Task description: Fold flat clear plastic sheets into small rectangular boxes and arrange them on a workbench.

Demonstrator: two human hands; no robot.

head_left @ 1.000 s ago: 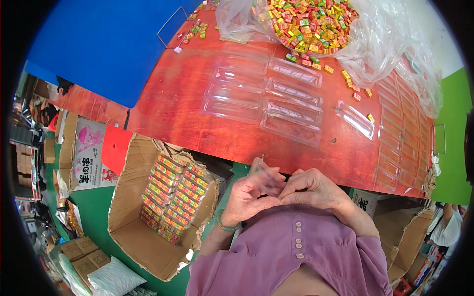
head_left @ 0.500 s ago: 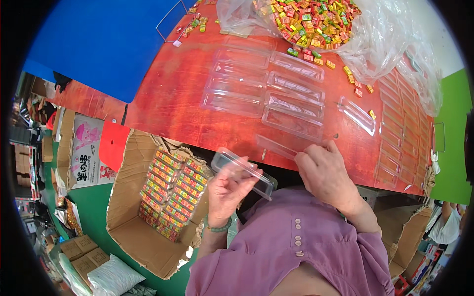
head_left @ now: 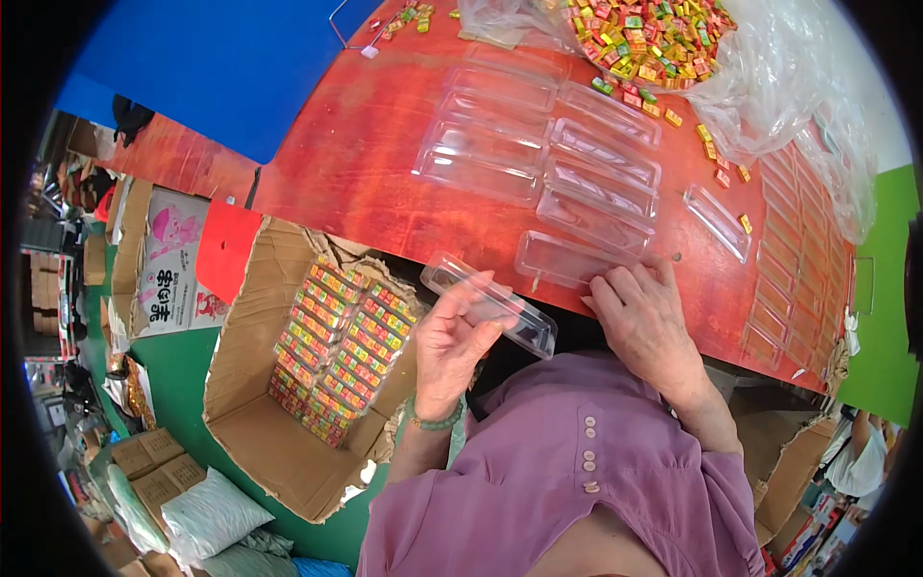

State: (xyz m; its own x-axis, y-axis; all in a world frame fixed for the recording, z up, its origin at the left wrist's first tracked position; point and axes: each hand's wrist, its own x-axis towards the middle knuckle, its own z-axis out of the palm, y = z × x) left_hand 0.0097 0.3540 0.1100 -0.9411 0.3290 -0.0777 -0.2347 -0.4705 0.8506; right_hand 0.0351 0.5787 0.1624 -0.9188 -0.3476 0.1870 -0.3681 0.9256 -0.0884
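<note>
My left hand [head_left: 456,348] grips an oblong clear plastic tray [head_left: 524,325], thumb and fingers around its middle, just off the table's front edge. Nothing shows inside that tray. At the table edge, my right hand [head_left: 642,322] has curled fingers at the right end of another clear tray [head_left: 556,258], which rests flat on the red table [head_left: 356,178]; the fingertips are partly hidden. Beyond it, several like trays lie in two columns, the nearest being a clear tray [head_left: 591,221]. One separate clear tray [head_left: 716,223] lies further right.
A heap of small wrapped pieces [head_left: 654,38] in red, yellow and green sits at the back beside crumpled clear plastic [head_left: 769,87]. More trays [head_left: 784,279] line the right side. On my left below the table, a cardboard box [head_left: 240,385] holds filled packs [head_left: 341,351].
The tray at my right hand has gone from tilted at the table edge to flat, closer to the rows. My left hand still holds its tray. The whole view has shifted slightly.
</note>
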